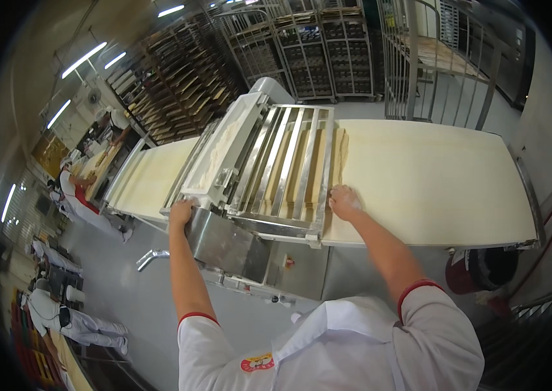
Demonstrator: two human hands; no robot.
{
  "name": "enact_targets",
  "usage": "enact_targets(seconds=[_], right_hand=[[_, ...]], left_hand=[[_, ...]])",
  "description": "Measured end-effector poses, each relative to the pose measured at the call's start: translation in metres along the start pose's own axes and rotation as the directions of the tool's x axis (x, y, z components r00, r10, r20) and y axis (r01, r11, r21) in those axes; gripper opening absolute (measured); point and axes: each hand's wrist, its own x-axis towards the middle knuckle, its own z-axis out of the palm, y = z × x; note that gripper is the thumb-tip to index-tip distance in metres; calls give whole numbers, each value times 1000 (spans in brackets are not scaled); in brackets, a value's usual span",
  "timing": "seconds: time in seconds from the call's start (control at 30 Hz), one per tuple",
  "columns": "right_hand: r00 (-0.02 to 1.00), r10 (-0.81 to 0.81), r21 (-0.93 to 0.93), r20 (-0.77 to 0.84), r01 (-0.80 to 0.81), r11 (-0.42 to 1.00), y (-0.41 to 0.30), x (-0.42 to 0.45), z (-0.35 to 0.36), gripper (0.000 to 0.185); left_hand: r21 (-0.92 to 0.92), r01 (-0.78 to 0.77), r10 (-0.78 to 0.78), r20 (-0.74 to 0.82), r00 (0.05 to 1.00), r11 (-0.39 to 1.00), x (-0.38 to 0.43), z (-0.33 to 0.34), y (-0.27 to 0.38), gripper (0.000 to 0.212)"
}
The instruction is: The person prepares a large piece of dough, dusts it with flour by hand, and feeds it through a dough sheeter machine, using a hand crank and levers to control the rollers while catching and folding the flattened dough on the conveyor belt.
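A dough sheeter with a metal bar guard (287, 163) stands before me, a conveyor belt (427, 181) reaching out to the right and a shorter belt (151, 176) to the left. Beneath the bars lies a sheet of dough (341, 154), its right edge showing past the guard. My right hand (344, 202) is at the guard's right edge, near the dough; whether it grips anything is unclear. My left hand (182, 212) rests with bent fingers at the near left corner of the machine, beside a white trough (224, 146) dusted with flour. Its grip is partly hidden.
Wheeled cage racks (327, 54) and a rack of trays (178, 78) stand behind the machine. A metal cage cart (432, 73) is at the back right. A dark red bucket (469, 271) sits under the right belt. Several co-workers are at tables on the left.
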Motion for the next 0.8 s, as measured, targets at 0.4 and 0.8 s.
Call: enact_targets(seconds=[0.4, 0.8], right_hand=[[641, 624, 816, -446, 6, 577, -12, 94, 15, 50], [728, 531, 744, -433, -44, 667, 4, 69, 74, 38]], left_hand=[[-93, 172, -173, -3, 985, 981, -3, -10, 13, 53], [-181, 257, -261, 5, 965, 949, -4, -19, 23, 61]])
